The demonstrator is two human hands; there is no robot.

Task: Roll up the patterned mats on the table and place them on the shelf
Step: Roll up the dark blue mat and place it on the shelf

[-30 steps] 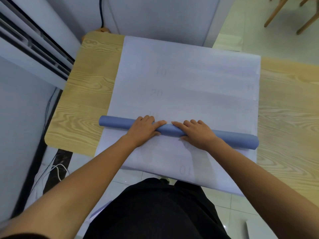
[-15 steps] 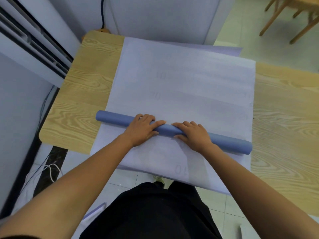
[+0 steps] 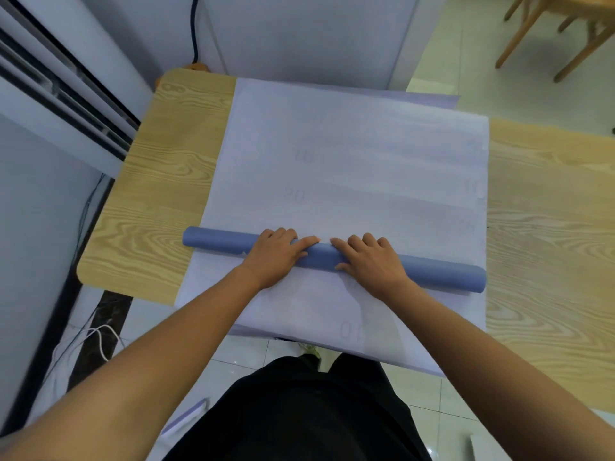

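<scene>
A pale lavender mat (image 3: 359, 168) with faint printed numbers lies flat on the wooden table (image 3: 166, 181). Its near part is wound into a blue roll (image 3: 219, 240) that runs across the mat from left to right. My left hand (image 3: 278, 256) and my right hand (image 3: 369, 261) rest side by side on the middle of the roll, palms down, fingers laid over its top. The edge of a second mat (image 3: 436, 98) shows beneath at the back, and the sheets' near edge hangs over the table's front.
A white appliance with dark slats (image 3: 66, 78) stands to the left of the table. Cables (image 3: 100, 337) lie on the tiled floor below it. Wooden chair legs (image 3: 549, 38) are at the far right. Bare table surface (image 3: 549, 244) extends to the right.
The roll has moved a little away from me, toward the printed 20, with both hands staying on it. The camera view has shifted slightly.
</scene>
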